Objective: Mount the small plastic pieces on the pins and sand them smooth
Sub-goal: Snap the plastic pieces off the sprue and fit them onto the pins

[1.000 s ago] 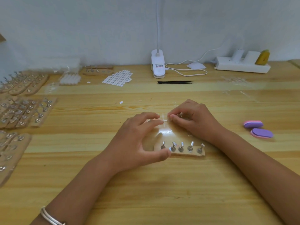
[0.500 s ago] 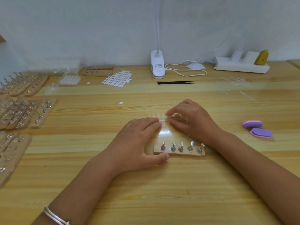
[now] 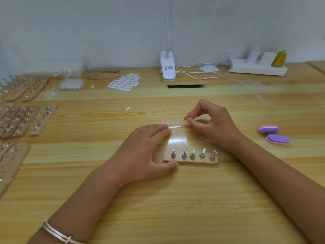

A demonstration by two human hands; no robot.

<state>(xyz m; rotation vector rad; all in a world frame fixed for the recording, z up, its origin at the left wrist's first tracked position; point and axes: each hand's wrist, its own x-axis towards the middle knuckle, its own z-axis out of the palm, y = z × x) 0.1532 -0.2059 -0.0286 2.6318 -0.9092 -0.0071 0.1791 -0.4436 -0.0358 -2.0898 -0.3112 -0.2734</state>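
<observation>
A small wooden block (image 3: pixel 191 160) with several metal pins (image 3: pixel 192 154) lies on the table in front of me. Behind it lies a clear plastic strip (image 3: pixel 174 126) carrying small transparent pieces. My left hand (image 3: pixel 146 150) lies flat, its fingertips pressing the strip's left end and its thumb against the block's near left corner. My right hand (image 3: pixel 211 125) hovers just right of the strip, thumb and forefinger pinched together on something tiny and clear that I cannot make out.
Two purple-and-pink sanding blocks (image 3: pixel 273 135) lie at the right. Wooden pin blocks (image 3: pixel 22 117) crowd the left edge. At the back are a sheet of white stickers (image 3: pixel 124 82), black tweezers (image 3: pixel 186 86), a lamp clamp (image 3: pixel 167 68) and a power strip (image 3: pixel 256 67).
My right hand has lifted off the strip and drawn back to the right with thumb and forefinger pinched. My left hand stays pressing the strip.
</observation>
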